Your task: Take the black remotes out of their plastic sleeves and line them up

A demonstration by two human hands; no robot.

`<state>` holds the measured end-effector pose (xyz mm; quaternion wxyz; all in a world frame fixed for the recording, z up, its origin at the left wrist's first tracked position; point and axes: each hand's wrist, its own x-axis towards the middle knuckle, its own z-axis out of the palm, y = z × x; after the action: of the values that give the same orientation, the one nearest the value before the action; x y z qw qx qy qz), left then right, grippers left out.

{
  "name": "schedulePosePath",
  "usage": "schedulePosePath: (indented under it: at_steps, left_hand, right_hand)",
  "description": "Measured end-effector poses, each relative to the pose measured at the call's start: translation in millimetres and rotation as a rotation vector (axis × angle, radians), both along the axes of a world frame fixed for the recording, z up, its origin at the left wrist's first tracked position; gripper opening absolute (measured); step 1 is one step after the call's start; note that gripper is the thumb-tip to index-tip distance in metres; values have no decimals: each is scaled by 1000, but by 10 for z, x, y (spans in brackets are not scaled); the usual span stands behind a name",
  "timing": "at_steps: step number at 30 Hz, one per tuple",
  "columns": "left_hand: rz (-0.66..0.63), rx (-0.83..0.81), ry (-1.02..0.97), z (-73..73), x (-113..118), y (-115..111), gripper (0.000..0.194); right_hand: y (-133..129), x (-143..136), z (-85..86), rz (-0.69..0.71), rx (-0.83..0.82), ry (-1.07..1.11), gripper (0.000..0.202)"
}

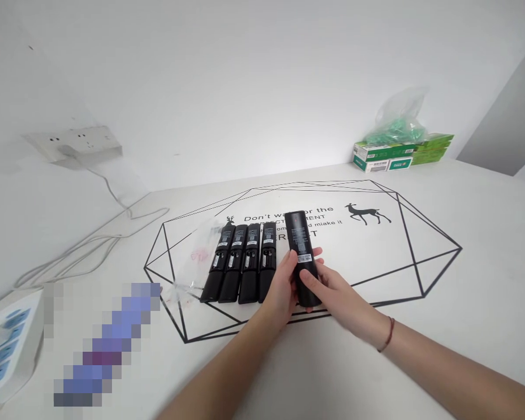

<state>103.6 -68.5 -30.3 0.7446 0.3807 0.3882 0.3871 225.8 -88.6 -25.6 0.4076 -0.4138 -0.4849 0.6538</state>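
Observation:
A black remote control [301, 236] is held back side up above the table, its label and barcode sticker facing me. My left hand [283, 286] is closed around its left edge. From the right, my right hand [332, 291] grips the lower part, with the thumb lying on the back near the battery cover. To the left, several more black remote controls [245, 262] lie face down side by side in a row, their battery compartments uncovered. My left hand partly hides the rightmost one in that row.
A clear plastic bag [190, 265] lies left of the row. Green and white boxes [382, 154] with a clear bag of green items [398, 125] stand at the back right. A cable [109, 186] runs from the wall socket [76, 143]. A white box [15, 350] and a blurred-out item [114, 344] are at left.

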Motion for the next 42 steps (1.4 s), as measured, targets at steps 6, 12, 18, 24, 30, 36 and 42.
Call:
schedulePosePath:
  at_steps: [6,12,18,24,30,36,42]
  left_hand:
    - [16,-12,24,30,17,-3,66]
    - [37,-10,21,41,45,-31,67]
    - [30,7,-1,20,42,-36,65]
    - [47,4,6,52,50,-48,67]
    - [49,6,-9,50,52,-46,67]
    - [49,5,-31,28,62,-38,67]
    - [76,-11,-22,69,68,-60,65]
  right_hand:
    - [4,16,7,16,0,4,40]
    - [8,19,-8,35,32,-10,38]
    - [7,42,-15,34,30,-33,37]
    - [5,47,7,25,14,-66,39]
    - [8,50,14,25,13,-80,38]
    - [5,56,38,20,4,-40,38]
    - [-27,-5,1,-41,-34,65,36]
